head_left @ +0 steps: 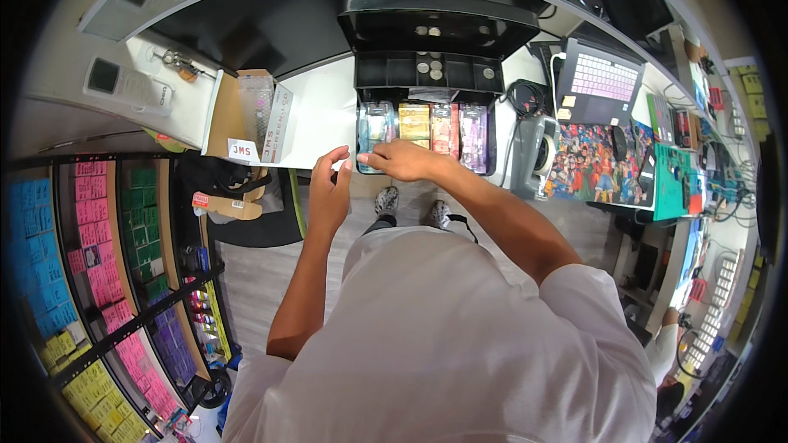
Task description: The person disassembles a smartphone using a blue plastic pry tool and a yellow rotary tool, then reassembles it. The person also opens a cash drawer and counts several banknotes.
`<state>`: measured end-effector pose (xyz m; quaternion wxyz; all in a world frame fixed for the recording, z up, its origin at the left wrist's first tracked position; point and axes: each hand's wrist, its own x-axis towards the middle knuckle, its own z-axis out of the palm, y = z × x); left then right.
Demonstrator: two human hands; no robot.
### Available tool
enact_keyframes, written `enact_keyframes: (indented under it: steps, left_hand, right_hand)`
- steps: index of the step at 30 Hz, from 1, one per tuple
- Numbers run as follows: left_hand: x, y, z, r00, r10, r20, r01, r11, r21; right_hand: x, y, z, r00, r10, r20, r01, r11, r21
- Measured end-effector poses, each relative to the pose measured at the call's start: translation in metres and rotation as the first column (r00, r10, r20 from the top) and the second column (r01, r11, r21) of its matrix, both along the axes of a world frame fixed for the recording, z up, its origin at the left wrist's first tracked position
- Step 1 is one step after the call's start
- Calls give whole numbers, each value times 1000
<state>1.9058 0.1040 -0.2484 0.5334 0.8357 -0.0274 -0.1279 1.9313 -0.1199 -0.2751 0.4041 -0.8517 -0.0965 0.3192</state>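
An open black cash box (495, 135) sits on the white desk. Its front part holds banknotes in side-by-side slots: blue-green notes (377, 125) at the left, then yellow notes (414, 121), red notes (444, 130) and purple notes (474, 134). My right hand (404, 160) reaches across from the right, with its bent fingers closed at the near end of the blue-green notes; its fingertips are partly hidden. Just left of the box's front corner is my left hand (330, 184), thumb and fingers bent but apart, with no held thing visible.
Behind the notes, a black coin tray (394, 74) holds several coins under the raised lid (439, 29). Cardboard boxes (238, 119) stand left. To the right are a tape dispenser (535, 156), a laptop (599, 82) and a printed mat (587, 164). Shelves with colourful packets (98, 238) stand lower left.
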Motion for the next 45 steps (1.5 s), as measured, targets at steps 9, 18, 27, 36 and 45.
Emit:
enact_keyframes:
  steps: [9, 18, 27, 36, 45]
  left_hand:
    - [26, -60, 1, 949, -234, 210, 223, 972, 72]
    - [34, -114, -10, 872, -454, 183, 450, 891, 65]
    - [24, -209, -37, 316, -934, 168, 850, 357, 387]
    - [-31, -222, -58, 366, -928, 77, 755, 344, 558]
    - [-42, -229, -56, 528, -818, 228, 712, 573, 405]
  right_hand:
    - [-56, -103, -13, 747, -479, 461, 664, 580, -473]
    - [-83, -174, 46, 231, -946, 228, 816, 316, 485]
    - [-201, -189, 81, 126, -868, -481, 669, -284, 687]
    - [-259, -155, 39, 28, -753, -657, 704, -452, 548]
    - [-249, -178, 40, 37, -754, -656, 755, -409, 512]
